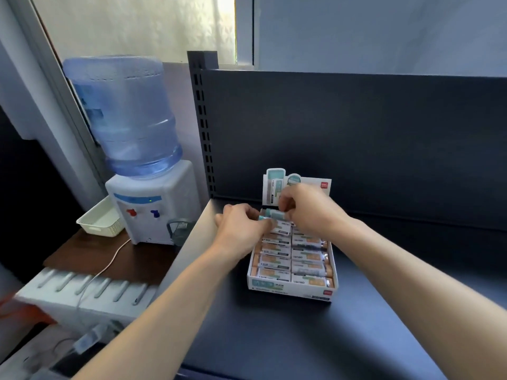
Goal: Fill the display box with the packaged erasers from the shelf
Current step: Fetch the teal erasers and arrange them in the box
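Note:
A white cardboard display box [290, 288] stands on the dark shelf [274, 338], its printed header card [301, 185] upright at the back. Two rows of orange-ended packaged erasers [307, 267] lie flat inside it. Over the box's far end, my left hand [241, 226] and my right hand [310, 208] together pinch one teal-ended packaged eraser [275, 214], left hand at its left end, right hand at its right end. The eraser sits just above the back row. My fingers hide the back of the box.
The shelf has a dark back panel [356, 138] and a slotted upright post [204, 119] at left. Left of the shelf, a water dispenser [148, 212] with a blue bottle, a cream basket [100, 219] and a cable rest on a brown table.

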The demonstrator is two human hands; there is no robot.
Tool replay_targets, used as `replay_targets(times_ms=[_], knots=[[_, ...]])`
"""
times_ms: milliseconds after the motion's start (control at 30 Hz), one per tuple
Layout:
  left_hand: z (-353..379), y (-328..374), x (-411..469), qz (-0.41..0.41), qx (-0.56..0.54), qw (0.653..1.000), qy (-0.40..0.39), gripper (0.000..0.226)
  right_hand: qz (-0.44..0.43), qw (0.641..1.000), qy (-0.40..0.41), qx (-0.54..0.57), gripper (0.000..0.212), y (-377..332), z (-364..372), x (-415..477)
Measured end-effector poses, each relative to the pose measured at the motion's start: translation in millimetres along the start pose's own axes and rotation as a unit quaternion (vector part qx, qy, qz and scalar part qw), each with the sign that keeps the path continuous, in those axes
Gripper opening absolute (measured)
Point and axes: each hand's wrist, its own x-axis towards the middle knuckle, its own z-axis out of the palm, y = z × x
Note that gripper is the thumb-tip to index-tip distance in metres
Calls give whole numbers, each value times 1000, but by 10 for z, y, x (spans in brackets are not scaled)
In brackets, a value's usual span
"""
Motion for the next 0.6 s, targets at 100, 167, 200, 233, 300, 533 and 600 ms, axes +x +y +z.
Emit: replay_targets(times_ms=[100,167,200,233,300,533,600], knots=[[-2,-1,39,8,-2,1000,-14,20,10,1000,13,-2,22,-19,13,2],[3,10,60,19,2,1000,-19,21,20,999,28,-8,23,-38,27,2],[7,11,70,23,7,999,-21,22,22,999,37,-15,23,-45,38,2],[11,9,78,26,13,999,-24,23,22,998,45,-23,23,-49,50,2],[16,-2,97,35,25,999,-29,25,24,998,54,-34,24,-54,86,0],[22,-38,152,55,4,998,-37,32,42,995,86,-2,27,-75,137,-29],[0,-39,149,61,-15,997,-46,30,48,993,106,5,26,-52,100,-73]])
